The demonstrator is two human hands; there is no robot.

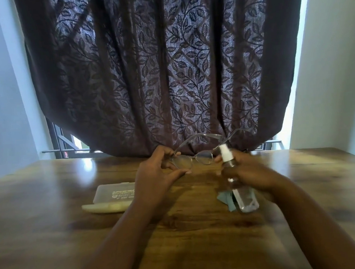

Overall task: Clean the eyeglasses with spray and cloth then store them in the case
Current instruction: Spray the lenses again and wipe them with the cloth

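- Your right hand [241,168] is wrapped round the spray [229,162]; the white nozzle sticks up out of the fist and the clear body hangs down toward you (the hand is blurred, so I cannot tell which finger sits on the pump).
- Your left hand [156,173] pinches the glasses [192,159] at their left end, thumb below and fingers above; they hang above the table [51,206], not touching it.
- The relation that counts: the lenses lie just left of the nozzle, very near it; the frame's long axis runs left to right between your hands, and the temples point away from you toward the curtain [157,72].
- The cloth [226,200] lies on the table under your right wrist, nearer that hand.
- The case [115,193] lies open by your left forearm, its long axis left to right.
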